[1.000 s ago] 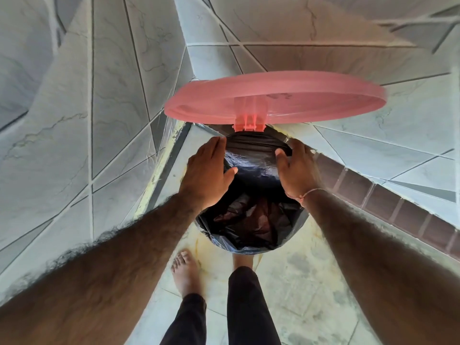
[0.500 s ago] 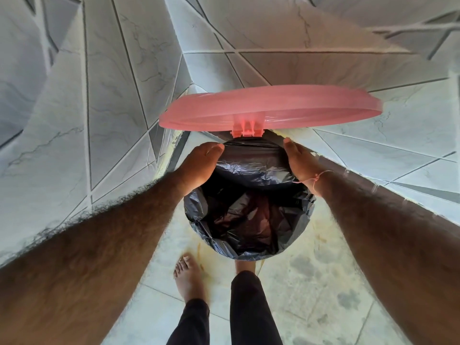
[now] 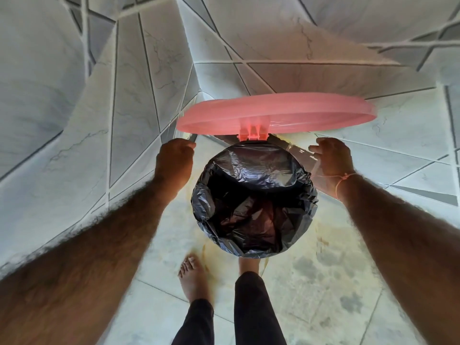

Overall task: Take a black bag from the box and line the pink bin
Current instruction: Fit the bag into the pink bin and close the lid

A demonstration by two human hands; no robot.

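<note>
Both hands have left the black bag [image 3: 254, 202], which now lines the pink bin, folded over its rim. The left hand [image 3: 174, 161] is curled, empty beside it; the right hand [image 3: 332, 158], fingers [image 3: 314, 148] loosely spread, hovers under the raised pink lid [image 3: 276, 112].

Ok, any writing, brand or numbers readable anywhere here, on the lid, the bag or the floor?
None. The pink lid shows no print, only a plain hinge tab. The black bag is unmarked, glossy and creased. The floor tiles carry stains and veins, no lettering. The box is not in view.
</note>
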